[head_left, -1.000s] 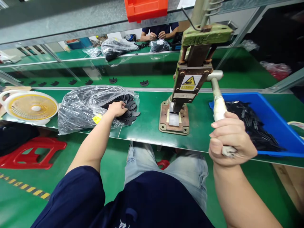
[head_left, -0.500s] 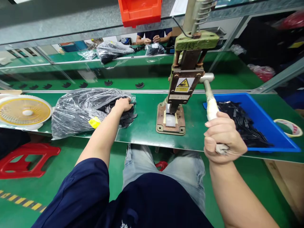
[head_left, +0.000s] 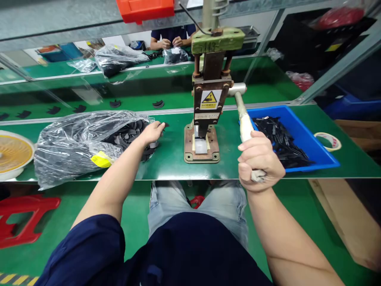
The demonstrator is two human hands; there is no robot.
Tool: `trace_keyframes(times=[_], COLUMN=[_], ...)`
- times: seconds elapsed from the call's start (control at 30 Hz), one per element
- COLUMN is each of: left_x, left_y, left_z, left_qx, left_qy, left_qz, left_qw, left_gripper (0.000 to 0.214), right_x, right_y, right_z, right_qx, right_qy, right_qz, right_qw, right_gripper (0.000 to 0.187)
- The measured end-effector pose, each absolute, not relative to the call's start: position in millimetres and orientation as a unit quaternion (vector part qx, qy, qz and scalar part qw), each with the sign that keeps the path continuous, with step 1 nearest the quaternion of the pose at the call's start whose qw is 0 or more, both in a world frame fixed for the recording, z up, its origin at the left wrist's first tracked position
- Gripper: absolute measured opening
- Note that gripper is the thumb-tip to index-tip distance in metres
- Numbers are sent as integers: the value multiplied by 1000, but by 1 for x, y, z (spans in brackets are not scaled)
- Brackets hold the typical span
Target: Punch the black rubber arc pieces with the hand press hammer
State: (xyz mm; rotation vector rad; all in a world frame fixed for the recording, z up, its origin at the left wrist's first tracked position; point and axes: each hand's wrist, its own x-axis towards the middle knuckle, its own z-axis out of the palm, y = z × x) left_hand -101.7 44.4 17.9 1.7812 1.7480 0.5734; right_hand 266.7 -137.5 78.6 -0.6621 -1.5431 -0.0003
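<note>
My left hand (head_left: 154,132) is at the mouth of a clear plastic bag (head_left: 68,145), pinching a small black curved piece (head_left: 166,125) whose tip shows beyond the fingers. Inside the bag's opening lies a heap of similar black pieces (head_left: 126,135). My right hand (head_left: 262,161) is wrapped around the taped lever handle (head_left: 245,126) of a hand press (head_left: 208,95), which stands between both hands. On the base of the press, a pale block (head_left: 201,146) sits right below the ram.
To the right, a blue tray (head_left: 320,159) holds many thin black parts, with a tape roll (head_left: 328,141) beside it. A fan (head_left: 14,153) lies at the left. Black curved pieces (head_left: 115,103) line the strip behind. Across the bench, another person's hands (head_left: 172,42) work.
My left hand has come out of the heap with a black piece, moving toward the press. My right hand keeps its hold on the lever. The whole view has shifted.
</note>
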Motion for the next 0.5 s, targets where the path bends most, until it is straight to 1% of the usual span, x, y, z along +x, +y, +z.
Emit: trace_keyframes(times=[0.03,0.1,0.17,0.2,0.3,0.5], left_x=[-85,-50,-20,-9,14,31], left_y=[35,16,1,-4,-10,-3], left_z=[15,10,10,11,19,20], left_qx=[634,566,516,501,485,513], left_qy=[635,581,538,525,516,555], left_qz=[253,303,319,320,313,283], left_qw=[362,500,585,609,632,590], left_gripper=[41,37,31,30,34,32], right_x=[267,267,268,268,269,268], right_y=[-139,-139,-139,-138,-135,-133], right_z=[79,79,79,79,79,78], right_qx=[-296,-291,-280,-272,-253,-246], right_qy=[-684,-686,-691,-694,-701,-696], right_qz=[4,7,7,6,2,-6], right_qw=[666,667,667,667,667,675], right_gripper=[21,21,22,22,21,23])
